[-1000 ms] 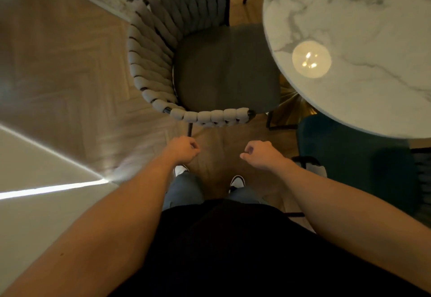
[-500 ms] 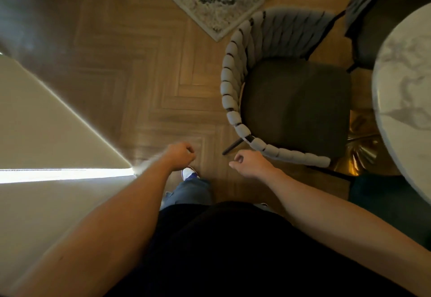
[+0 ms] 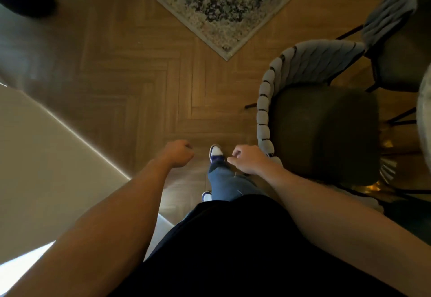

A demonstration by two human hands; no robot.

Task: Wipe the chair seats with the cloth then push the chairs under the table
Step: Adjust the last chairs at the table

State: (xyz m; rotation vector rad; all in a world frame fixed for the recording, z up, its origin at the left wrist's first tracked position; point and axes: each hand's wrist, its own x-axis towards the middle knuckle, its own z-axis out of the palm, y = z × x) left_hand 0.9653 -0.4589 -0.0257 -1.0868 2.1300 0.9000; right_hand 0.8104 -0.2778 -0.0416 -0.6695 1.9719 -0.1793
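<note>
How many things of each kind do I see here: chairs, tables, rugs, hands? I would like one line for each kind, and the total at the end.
Chairs: 2, the nearer grey chair and a second chair behind it
Tables: 1, only the table edge shows
Rugs: 1, the patterned rug
Hands: 2, the left hand and the right hand, both holding nothing
Cloths: 0 in view
Total: 6
</note>
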